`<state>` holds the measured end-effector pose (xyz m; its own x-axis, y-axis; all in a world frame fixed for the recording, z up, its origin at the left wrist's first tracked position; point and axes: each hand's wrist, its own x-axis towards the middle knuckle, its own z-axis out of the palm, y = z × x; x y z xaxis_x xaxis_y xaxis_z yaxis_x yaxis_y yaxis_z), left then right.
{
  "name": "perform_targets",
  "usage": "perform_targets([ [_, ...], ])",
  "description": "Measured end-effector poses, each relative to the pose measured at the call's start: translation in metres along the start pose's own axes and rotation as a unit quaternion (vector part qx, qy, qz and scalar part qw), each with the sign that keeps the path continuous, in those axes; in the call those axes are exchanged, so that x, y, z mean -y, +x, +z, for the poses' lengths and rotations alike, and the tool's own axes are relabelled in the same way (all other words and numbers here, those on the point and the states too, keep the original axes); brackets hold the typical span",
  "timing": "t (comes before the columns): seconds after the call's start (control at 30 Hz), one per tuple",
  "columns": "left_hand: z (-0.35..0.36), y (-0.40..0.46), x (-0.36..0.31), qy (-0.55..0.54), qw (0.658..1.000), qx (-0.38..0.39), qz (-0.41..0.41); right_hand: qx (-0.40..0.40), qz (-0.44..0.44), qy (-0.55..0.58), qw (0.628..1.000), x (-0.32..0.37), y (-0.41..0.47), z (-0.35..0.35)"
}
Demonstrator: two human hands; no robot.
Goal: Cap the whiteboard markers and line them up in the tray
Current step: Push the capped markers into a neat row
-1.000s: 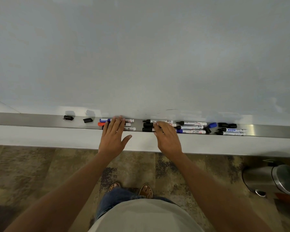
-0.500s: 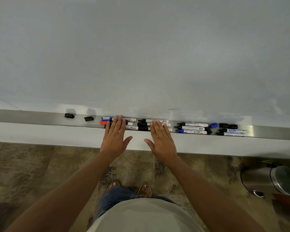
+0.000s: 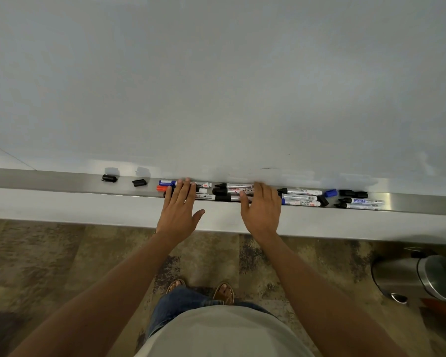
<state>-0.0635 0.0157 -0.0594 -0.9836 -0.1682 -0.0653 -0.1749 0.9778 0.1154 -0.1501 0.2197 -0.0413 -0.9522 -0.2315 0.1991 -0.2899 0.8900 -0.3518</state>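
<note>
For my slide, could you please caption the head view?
Left hand and right hand lie flat on markers in the tray.

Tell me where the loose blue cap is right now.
In the head view, the loose blue cap lies in the metal tray, right of both hands, between the three-marker group and the black caps farther right.

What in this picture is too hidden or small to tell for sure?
Head view only:
- Markers under the left hand: its fingers cover their middles.
- Markers under the right hand: barrels partly covered.
- Labels on the far right markers: too small to read.
- Tray: cut off by both side edges.
- Bin: cut off by the right edge.
</note>
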Motion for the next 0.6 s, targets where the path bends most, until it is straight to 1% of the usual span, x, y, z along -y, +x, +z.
perform_targets([
  [0.1, -0.001, 0.0, 0.001, 0.0, 1.0, -0.001, 0.0, 0.014, -0.029, -0.036, 0.999, 0.002, 0.0, 0.0],
  [0.23, -0.002, 0.0, 0.003, -0.007, 1.0, -0.001, 0.006, 0.005, -0.051, -0.038, 0.998, 0.001, 0.004, -0.003],
  [0.27, -0.002, -0.001, 0.003, -0.009, 1.0, -0.001, 0.007, 0.013, -0.054, -0.046, 0.997, 0.001, 0.006, -0.004],
  [0.4, -0.004, -0.001, 0.003, -0.006, 1.0, 0.003, 0.007, 0.092, -0.046, -0.09, 0.991, 0.004, 0.014, -0.01],
  [0.6, -0.005, -0.001, 0.003, -0.011, 1.0, 0.001, 0.016, 0.12, -0.034, -0.114, 0.986, 0.008, 0.021, -0.014],
])
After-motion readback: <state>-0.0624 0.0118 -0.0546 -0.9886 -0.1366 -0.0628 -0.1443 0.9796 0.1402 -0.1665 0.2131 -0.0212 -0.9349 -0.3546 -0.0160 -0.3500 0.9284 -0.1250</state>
